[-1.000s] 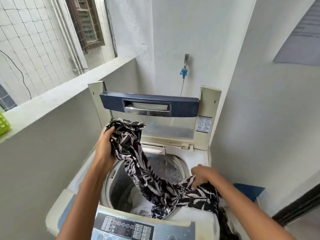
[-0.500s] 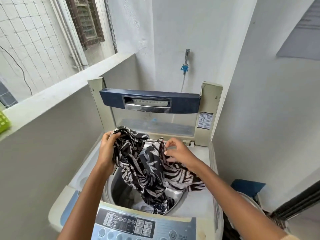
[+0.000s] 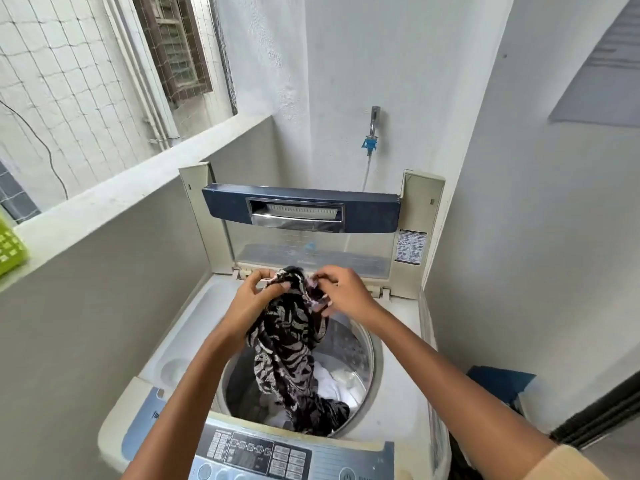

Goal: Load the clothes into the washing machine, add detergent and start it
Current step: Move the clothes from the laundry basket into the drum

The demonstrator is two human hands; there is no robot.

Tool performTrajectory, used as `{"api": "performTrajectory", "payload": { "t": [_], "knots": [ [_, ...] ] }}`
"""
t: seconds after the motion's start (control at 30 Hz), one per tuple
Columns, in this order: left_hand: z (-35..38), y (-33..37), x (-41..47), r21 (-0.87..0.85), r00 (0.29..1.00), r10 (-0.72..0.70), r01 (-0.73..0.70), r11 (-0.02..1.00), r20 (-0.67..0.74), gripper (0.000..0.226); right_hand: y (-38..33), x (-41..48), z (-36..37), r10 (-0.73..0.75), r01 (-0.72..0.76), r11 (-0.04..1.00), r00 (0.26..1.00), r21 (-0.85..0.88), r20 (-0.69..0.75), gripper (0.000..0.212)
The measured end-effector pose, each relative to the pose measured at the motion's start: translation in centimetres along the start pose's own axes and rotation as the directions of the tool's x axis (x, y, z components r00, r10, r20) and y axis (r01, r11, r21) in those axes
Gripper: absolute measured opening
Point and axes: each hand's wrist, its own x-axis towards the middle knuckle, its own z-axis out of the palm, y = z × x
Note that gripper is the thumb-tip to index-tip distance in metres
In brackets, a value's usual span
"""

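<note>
A top-loading washing machine (image 3: 398, 386) stands before me with its lid (image 3: 301, 213) raised upright. A black-and-white patterned garment (image 3: 291, 344) hangs down into the drum (image 3: 360, 344), its lower end resting on white laundry (image 3: 332, 382) inside. My left hand (image 3: 252, 299) and my right hand (image 3: 341, 294) both grip the garment's top edge, close together, above the drum's far rim. The control panel (image 3: 256, 455) lies at the bottom of the view, under my forearms.
A low wall with a ledge (image 3: 114, 199) runs along the left, with a green basket (image 3: 10, 244) on it. A tap with a blue fitting (image 3: 370, 140) is on the back wall. A blue object (image 3: 498, 382) sits on the floor at the right, beside a dark door frame (image 3: 595, 414).
My hands have come together at the garment's top and moved to the drum's far side. The garment, earlier draped over the machine's right front, now hangs into the drum.
</note>
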Motion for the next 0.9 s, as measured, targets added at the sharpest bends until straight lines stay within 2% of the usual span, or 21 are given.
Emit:
{"api": "performTrajectory", "payload": {
  "t": [0.07,0.1,0.17,0.23,0.27,0.33,0.4,0.43,0.5,0.53,0.57,0.63,0.73,0.83,0.9],
  "knots": [
    [-0.8,0.1,-0.2,0.172,0.998,0.002,-0.014,0.985,0.070,0.029,-1.5,1.0,-1.7,-0.054,0.064,0.997,0.973,0.036,-0.223,0.015],
    [-1.3,0.1,-0.3,0.287,0.997,0.028,-0.048,0.957,0.072,0.034,-2.5,1.4,-2.7,-0.091,0.112,0.992,0.957,0.063,-0.276,0.016],
    [-2.6,-0.1,-0.1,0.554,0.990,0.135,-0.099,0.827,-0.025,0.033,-4.5,1.7,-4.4,-0.154,0.201,0.972,0.939,0.126,-0.307,0.018],
    [-4.2,-0.1,0.4,0.736,0.963,0.205,-0.010,0.677,-0.176,0.023,-6.3,1.7,-5.6,-0.216,0.288,0.942,0.911,0.169,-0.350,0.018],
    [-5.0,0.1,0.5,0.746,0.942,0.215,0.052,0.664,-0.257,0.020,-7.0,1.6,-6.1,-0.239,0.333,0.922,0.892,0.199,-0.384,0.018],
    [-5.9,1.3,0.6,0.686,0.871,0.280,0.084,0.723,-0.403,0.021,-7.9,1.5,-7.0,-0.278,0.407,0.885,0.851,0.224,-0.446,0.024],
    [-5.5,3.3,0.6,0.510,0.780,0.377,-0.087,0.856,-0.499,0.026,-7.8,1.3,-7.2,-0.359,0.447,0.891,0.796,0.074,-0.487,0.024],
    [-4.8,4.7,0.3,0.361,0.766,0.376,-0.202,0.910,-0.520,0.029,-7.8,1.1,-7.0,-0.407,0.453,0.891,0.772,-0.026,-0.488,0.022],
    [-3.6,6.8,-0.1,0.103,0.772,0.372,-0.375,0.921,-0.515,0.031,-7.8,0.7,-6.4,-0.535,0.485,0.844,0.715,-0.232,-0.451,0.030],
    [-3.3,7.3,0.0,0.049,0.771,0.385,-0.420,0.906,-0.508,0.032,-7.9,0.5,-6.3,-0.622,0.509,0.783,0.653,-0.358,-0.431,0.037],
    [-3.1,7.9,-0.1,0.037,0.767,0.412,-0.454,0.890,-0.491,0.035,-8.1,0.4,-6.3,-0.694,0.506,0.717,0.589,-0.480,-0.415,0.044],
    [-3.0,8.4,-0.4,0.120,0.743,0.510,-0.513,0.850,-0.434,0.042,-8.7,0.1,-6.7,-0.760,0.488,0.642,0.506,-0.591,-0.408,0.052],
    [-1.9,9.0,-0.6,0.228,0.677,0.672,-0.633,0.740,-0.301,0.053,-9.2,-0.1,-6.9,-0.795,0.490,0.595,0.476,-0.637,-0.376,0.065],
    [-0.3,8.6,-1.0,0.402,0.605,0.773,-0.671,0.623,-0.189,0.057,-9.0,0.0,-6.4,-0.811,0.469,0.544,0.507,-0.695,-0.292,0.081],
    [-0.5,8.1,-0.5,0.464,0.625,0.744,-0.600,0.652,-0.236,0.054,-8.4,0.1,-6.4,-0.762,0.446,0.567,0.604,-0.692,-0.235,0.084]
  ]
}}
